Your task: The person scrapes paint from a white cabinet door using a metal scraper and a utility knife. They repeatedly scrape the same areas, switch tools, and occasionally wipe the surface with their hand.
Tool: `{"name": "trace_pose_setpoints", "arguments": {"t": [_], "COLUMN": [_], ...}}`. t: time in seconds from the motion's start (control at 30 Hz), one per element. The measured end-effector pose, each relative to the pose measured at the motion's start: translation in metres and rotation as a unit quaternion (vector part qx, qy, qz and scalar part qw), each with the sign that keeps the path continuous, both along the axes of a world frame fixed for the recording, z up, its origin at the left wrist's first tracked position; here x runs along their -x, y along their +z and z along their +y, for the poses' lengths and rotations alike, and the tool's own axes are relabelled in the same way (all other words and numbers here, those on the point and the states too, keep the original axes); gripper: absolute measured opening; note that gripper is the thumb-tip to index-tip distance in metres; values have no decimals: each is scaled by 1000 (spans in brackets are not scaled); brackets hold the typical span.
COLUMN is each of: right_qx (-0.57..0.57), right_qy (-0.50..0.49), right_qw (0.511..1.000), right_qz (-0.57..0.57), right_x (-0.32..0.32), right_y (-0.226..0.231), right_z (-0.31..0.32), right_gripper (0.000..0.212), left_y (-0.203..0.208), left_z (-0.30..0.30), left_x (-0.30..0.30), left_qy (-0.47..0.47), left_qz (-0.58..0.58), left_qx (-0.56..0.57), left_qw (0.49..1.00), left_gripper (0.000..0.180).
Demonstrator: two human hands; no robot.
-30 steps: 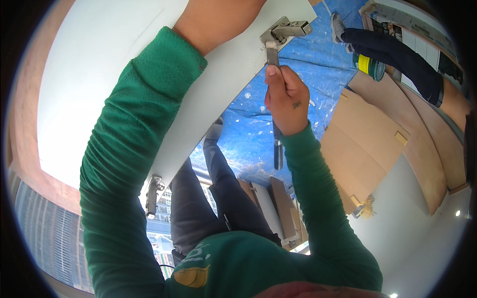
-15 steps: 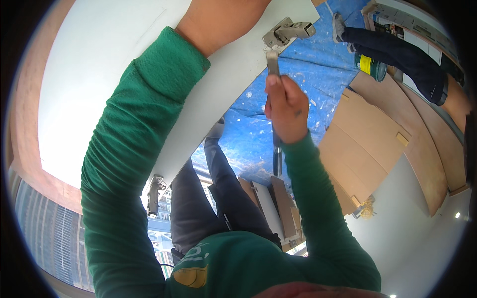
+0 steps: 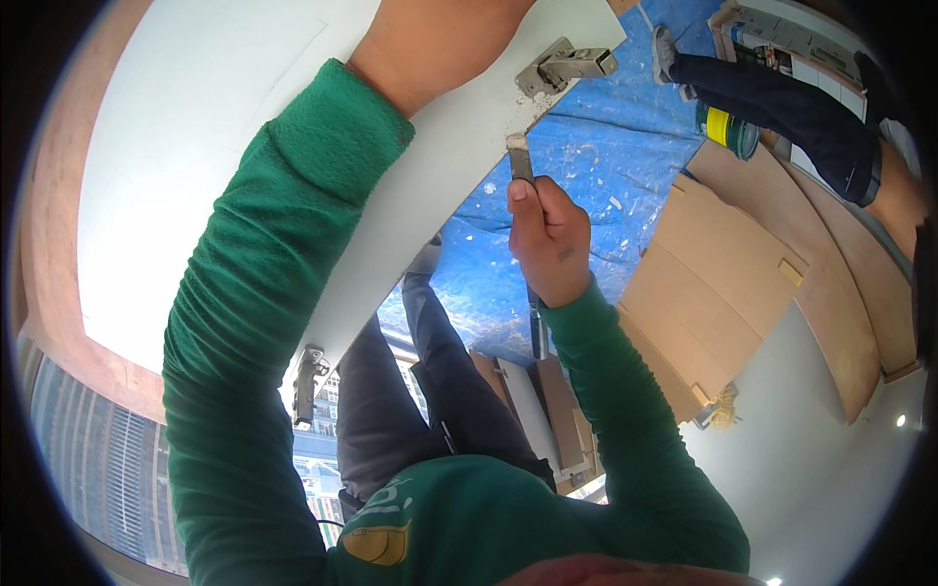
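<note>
A white door panel [image 3: 391, 210] with a pale wood edge stretches across the left. Over its upper part reaches my left hand [image 3: 445, 39]; its fingers are cut off by the top edge, so their state is hidden. Closed around a narrow, flat-bladed scraper [image 3: 521, 164] is my right hand [image 3: 552, 239]. Pale paste or dust covers the blade's tip, which meets the panel's edge. A metal cabinet hinge [image 3: 562, 68] is fixed to the panel just above the blade, with whitish crumbs beside it. Another hinge [image 3: 309, 386] sits on the panel's lower end.
Beneath lies a paint-spotted blue tarp [image 3: 596, 166]. To the right are a cardboard sheet [image 3: 703, 283], curved wooden boards [image 3: 831, 283] and a green bucket with a yellow band [image 3: 718, 128]. Another person's leg [image 3: 782, 112] stretches in at the upper right.
My right hand and the scraper have moved down and left, away from the upper hinge along the panel's edge. My left arm stays nearly where it was.
</note>
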State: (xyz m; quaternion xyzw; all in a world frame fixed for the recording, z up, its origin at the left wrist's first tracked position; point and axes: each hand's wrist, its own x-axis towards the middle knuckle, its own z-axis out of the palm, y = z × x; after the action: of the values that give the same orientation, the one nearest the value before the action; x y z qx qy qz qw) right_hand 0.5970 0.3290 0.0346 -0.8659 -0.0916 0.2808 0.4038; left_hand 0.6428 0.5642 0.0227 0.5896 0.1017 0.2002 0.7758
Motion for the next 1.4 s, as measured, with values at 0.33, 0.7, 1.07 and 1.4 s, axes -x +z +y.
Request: {"name": "trace_pose_setpoints", "arguments": {"t": [0.33, 0.7, 1.07, 1.4], "right_qx": [-67, -209, -104, -10], "right_qy": [-162, -272, -318, -349], "right_qw": [981, 837, 812, 816], "right_qz": [80, 425, 478, 461], "right_x": [-16, 29, 92, 138], "right_y": [14, -14, -51, -90], "right_z": [-5, -69, -110, -123], "right_gripper": [35, 29, 14, 29], "left_y": [-1, 5, -10, 0], "left_z": [3, -1, 18, 5], "left_x": [3, 7, 5, 2], "left_qy": [-2, 16, -75, -6], "left_qz": [17, 49, 19, 25], "left_qx": [-11, -73, -74, -84], "left_qw": [1000, 996, 994, 996], "left_gripper": [34, 23, 27, 27]}}
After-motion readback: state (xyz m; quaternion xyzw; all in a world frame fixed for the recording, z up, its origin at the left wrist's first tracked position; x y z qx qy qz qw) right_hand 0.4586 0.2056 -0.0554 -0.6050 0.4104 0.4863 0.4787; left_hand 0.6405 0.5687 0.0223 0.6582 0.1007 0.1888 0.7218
